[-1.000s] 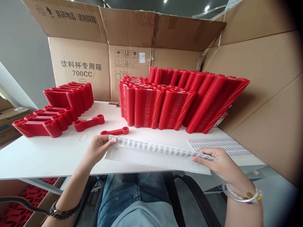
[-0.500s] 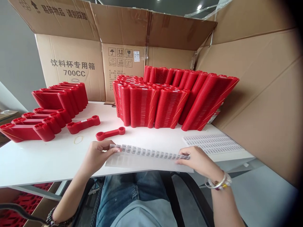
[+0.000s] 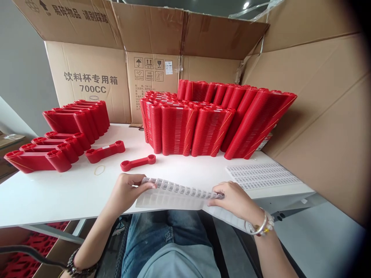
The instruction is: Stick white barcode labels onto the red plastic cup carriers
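While your left hand (image 3: 125, 193) and right hand (image 3: 233, 197) pinch barcode-label sheet (image 3: 171, 201), nearly closed, one label row (image 3: 180, 189) seems left; beyond sheet, low red bracket stack (image 3: 100, 154) labelled, nearer thin bracket (image 3: 138, 162) apparently unlabelled.

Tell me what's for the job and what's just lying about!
Seems for the job:
white barcode-label sheet, pinched by left hand and right hand
second, flat white label sheet
red plastic bars with ringed ends

Probably just lying about:
loose yellow rubber band
brown cardboard box
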Demonstrator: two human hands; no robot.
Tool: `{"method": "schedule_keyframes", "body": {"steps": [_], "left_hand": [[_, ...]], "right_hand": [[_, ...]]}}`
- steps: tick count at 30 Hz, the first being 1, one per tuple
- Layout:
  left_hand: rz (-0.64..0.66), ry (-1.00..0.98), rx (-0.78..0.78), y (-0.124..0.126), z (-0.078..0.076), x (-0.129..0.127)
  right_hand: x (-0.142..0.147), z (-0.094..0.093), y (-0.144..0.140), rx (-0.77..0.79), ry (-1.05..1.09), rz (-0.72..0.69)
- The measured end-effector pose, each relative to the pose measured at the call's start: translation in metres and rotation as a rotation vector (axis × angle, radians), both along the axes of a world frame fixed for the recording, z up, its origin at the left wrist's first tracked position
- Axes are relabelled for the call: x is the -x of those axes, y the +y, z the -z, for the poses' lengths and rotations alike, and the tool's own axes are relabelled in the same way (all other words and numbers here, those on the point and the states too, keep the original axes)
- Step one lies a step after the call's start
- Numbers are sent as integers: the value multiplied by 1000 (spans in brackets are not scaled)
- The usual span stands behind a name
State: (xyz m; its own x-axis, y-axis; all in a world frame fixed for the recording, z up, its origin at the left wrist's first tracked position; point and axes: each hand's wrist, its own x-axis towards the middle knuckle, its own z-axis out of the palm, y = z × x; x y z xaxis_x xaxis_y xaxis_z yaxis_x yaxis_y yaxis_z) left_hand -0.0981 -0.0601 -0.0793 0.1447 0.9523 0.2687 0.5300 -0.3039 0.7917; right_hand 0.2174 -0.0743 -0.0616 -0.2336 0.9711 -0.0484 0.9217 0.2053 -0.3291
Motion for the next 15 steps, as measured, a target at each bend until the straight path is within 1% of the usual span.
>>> {"method": "schedule_keyframes", "body": {"steps": [6, 9, 12, 15], "left_hand": [[79, 14, -24, -3, 1, -9], [113, 35, -63, -6, 3, -15], [134, 38, -110, -9, 5, -20], [144, 56, -139, -8, 8, -22]], "right_hand": [[-1, 9, 2, -35, 25, 15], [-1, 12, 5, -50, 74, -15], [5, 9, 13, -30, 136, -80], [21, 0, 25, -8, 190, -157]]}}
